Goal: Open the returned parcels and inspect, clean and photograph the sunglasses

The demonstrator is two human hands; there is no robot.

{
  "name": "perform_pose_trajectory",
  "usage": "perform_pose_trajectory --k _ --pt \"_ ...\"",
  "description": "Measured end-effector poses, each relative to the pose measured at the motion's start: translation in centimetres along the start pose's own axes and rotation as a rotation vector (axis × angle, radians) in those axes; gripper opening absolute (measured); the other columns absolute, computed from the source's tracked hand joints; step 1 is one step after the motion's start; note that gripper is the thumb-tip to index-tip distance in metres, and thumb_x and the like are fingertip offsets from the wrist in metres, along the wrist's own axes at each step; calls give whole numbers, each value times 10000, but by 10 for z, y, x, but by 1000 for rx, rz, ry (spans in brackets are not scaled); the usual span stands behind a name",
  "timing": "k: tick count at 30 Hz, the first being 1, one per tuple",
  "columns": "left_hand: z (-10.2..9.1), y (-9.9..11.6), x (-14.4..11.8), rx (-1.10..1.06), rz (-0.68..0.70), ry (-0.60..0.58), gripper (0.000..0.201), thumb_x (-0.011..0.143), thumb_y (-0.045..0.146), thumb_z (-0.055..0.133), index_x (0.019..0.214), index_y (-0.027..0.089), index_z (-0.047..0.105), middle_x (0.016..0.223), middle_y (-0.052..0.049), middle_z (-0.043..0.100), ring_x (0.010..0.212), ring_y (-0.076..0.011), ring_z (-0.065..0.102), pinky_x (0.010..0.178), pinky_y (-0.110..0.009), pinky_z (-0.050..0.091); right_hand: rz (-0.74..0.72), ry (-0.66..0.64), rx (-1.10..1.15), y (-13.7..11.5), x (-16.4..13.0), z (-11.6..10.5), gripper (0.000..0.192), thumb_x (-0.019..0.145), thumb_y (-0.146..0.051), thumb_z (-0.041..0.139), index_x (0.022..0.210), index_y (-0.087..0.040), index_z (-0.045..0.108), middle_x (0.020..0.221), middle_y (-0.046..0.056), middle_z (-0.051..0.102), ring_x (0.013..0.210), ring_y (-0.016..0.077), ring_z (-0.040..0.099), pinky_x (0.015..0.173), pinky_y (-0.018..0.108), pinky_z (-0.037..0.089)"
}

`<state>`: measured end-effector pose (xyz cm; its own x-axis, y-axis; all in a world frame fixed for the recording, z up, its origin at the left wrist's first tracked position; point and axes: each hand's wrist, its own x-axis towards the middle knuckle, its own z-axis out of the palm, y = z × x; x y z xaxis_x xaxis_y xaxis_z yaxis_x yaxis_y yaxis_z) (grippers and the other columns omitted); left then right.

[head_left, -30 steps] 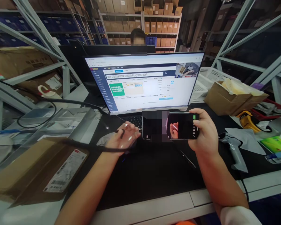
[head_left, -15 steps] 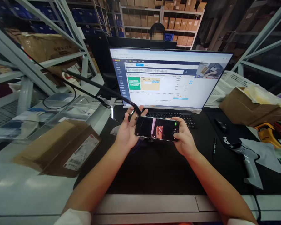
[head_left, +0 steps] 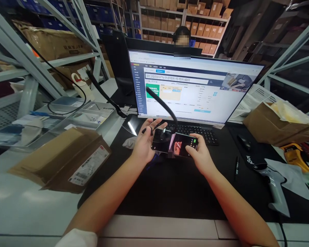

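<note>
Seemingly glossy flat phone, left hand, right hand

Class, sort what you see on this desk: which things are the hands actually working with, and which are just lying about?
In use:
- phone, held by left hand and right hand
- black cable, arching down to the phone

Lying about:
- cardboard box
- barcode scanner
- pen
- mouse
- keyboard
- brown parcel
</note>
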<state>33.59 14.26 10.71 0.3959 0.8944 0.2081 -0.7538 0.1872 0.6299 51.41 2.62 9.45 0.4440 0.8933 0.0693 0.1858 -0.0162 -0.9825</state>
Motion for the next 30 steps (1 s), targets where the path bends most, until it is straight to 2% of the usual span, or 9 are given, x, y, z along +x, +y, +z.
perform_pose_trajectory --k 2,8,12,15,18,21,25,27,30 --pt "1 -5 -4 50 40 -14 323 826 404 786 1079 268 638 1250 -46 701 1206 -295 658 1043 -479 528 1 85 -115 -2 0 3 467 770 -406 701 1168 -257 507 936 3 636 816 216 620 765 372 516" --pt "6 -16 -15 110 74 -79 270 865 394 751 1086 271 660 1318 -60 663 1268 -299 615 1078 -485 487 -39 217 -273 -3 2 6 451 742 -487 748 1057 -245 534 984 37 643 900 259 630 795 399 511" --pt "8 -19 -20 154 105 -100 296 841 412 772 1084 269 683 1344 -80 642 1273 -338 606 1082 -544 465 -18 213 -253 4 5 6 535 708 -481 787 1104 -256 506 1063 70 638 945 288 626 834 450 508" --pt "8 -17 -19 167 122 -88 315 820 415 792 1081 273 687 1331 -79 648 1255 -342 619 1074 -555 467 -59 137 -191 6 5 3 639 669 -450 829 1182 -269 493 1070 58 650 982 285 627 904 464 497" --pt "7 -14 -17 163 112 -53 278 847 409 765 1075 273 682 1327 -69 652 1263 -326 614 1085 -525 466 -100 55 -165 4 5 0 516 749 -411 770 1178 -270 521 1042 29 663 970 254 632 945 442 478" --pt "8 -14 -18 176 107 -56 285 847 426 760 1075 273 685 1339 -72 645 1264 -331 613 1090 -527 459 -83 124 -173 3 5 1 408 757 -400 753 1085 -261 554 1004 26 664 932 250 625 899 421 487" --pt "9 -17 -21 224 129 -101 308 830 434 777 1079 270 697 1342 -76 641 1263 -343 612 1116 -542 426 -51 218 -170 6 6 5 470 662 -390 814 1030 -257 552 999 33 661 922 262 614 834 410 507" --pt "10 -16 -21 206 126 -96 282 843 419 767 1073 270 699 1328 -65 649 1259 -331 617 1125 -530 423 -52 177 -119 8 7 1 381 736 -396 737 1047 -262 562 1018 28 664 920 252 617 841 407 511" --pt "10 -7 -15 127 90 -41 268 836 393 778 1063 277 693 1277 -39 680 1257 -309 621 1129 -508 435 -54 -28 94 6 7 -11 364 799 -309 589 1162 -287 575 1088 10 670 905 225 637 821 381 531"
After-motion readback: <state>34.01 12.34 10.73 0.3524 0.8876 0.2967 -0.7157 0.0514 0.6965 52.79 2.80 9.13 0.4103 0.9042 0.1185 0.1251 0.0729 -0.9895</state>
